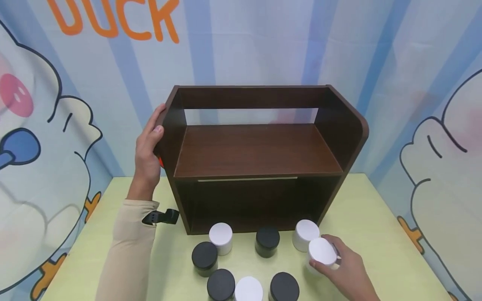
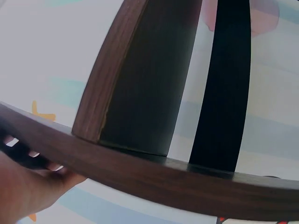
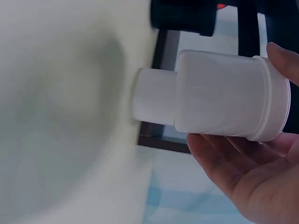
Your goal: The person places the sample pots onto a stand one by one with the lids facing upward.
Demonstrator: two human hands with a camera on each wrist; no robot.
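My left hand [image 1: 148, 152] rests against the outer left side of a dark brown wooden shelf [image 1: 260, 146], its fingers straight along the panel. In the left wrist view, part of the left hand [image 2: 35, 191] shows beyond the shelf's edge [image 2: 154, 179], its fingers partly hidden. My right hand [image 1: 344, 267] grips a white lidded jar [image 1: 322, 251] between thumb and fingers. The right wrist view shows this jar [image 3: 222, 93] held off the table, with another white jar [image 3: 154, 95] standing beyond it.
In front of the shelf stand several jars, some with black lids, such as one black-lidded jar [image 1: 267, 241], and some white, such as one white jar [image 1: 221, 238]. The pale yellow table [image 1: 373, 217] meets a printed cloth backdrop [image 1: 256, 42].
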